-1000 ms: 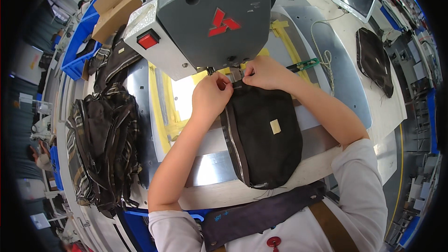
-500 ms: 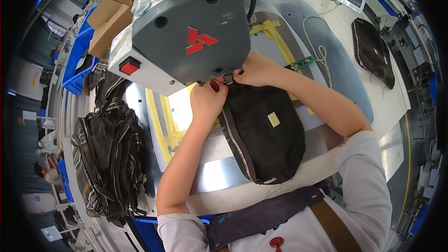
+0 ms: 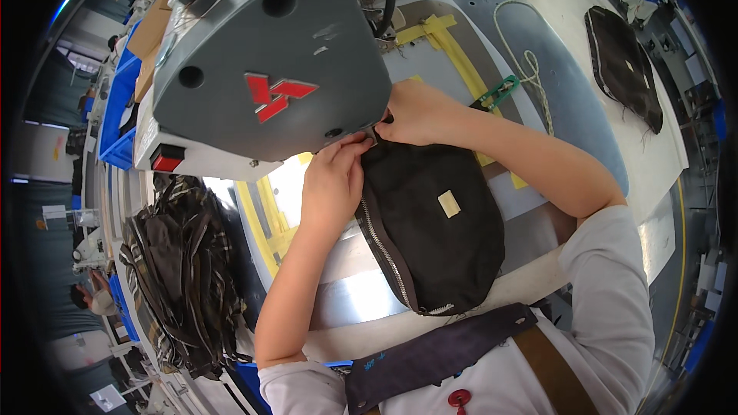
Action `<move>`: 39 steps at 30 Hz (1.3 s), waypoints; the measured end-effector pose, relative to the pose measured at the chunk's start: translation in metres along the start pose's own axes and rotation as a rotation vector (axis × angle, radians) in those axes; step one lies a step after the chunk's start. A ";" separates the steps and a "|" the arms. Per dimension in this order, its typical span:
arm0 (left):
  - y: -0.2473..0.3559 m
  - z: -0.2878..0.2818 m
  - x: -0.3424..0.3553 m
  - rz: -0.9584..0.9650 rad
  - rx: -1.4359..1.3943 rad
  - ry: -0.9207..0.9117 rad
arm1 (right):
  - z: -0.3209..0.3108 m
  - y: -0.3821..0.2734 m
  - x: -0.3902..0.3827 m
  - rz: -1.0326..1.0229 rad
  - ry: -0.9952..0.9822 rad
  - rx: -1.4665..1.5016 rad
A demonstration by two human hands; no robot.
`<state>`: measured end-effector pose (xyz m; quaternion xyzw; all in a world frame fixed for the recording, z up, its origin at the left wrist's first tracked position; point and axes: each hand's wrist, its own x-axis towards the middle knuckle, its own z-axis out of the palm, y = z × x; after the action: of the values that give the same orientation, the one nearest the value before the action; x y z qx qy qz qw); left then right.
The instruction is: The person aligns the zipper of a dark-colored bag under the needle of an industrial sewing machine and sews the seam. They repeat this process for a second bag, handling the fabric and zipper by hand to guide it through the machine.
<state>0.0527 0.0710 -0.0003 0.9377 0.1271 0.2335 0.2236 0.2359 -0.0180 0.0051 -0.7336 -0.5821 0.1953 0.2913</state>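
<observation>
Two hands on this one: the left hand (image 3: 327, 188) and right hand (image 3: 417, 114) meet just off the lower right corner of the sewing machine head (image 3: 269, 42), at the narrow end of a black zippered pouch (image 3: 427, 242) that lies flat on the wearer's side of that head. Both grips look narrow, fingers bunched, but the tips are partly tucked away so I can't tell if they're really pinching it. My guess is the step is lining up that end for stitching. Next move probably calls for easing it square under the head, fingers clear. Green-handled snips (image 3: 496, 95) lie right of the head.
</observation>
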 end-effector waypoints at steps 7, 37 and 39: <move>0.000 0.003 -0.003 0.082 0.066 0.029 | -0.006 -0.004 -0.004 0.042 -0.011 0.043; 0.012 -0.005 -0.005 0.160 0.130 -0.052 | 0.001 0.005 -0.005 -0.035 0.115 0.191; 0.011 -0.005 -0.005 0.161 0.144 -0.060 | -0.002 0.006 -0.003 -0.035 0.063 0.321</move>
<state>0.0475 0.0610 0.0068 0.9651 0.0610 0.2128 0.1398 0.2407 -0.0226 0.0029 -0.6732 -0.5465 0.2575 0.4264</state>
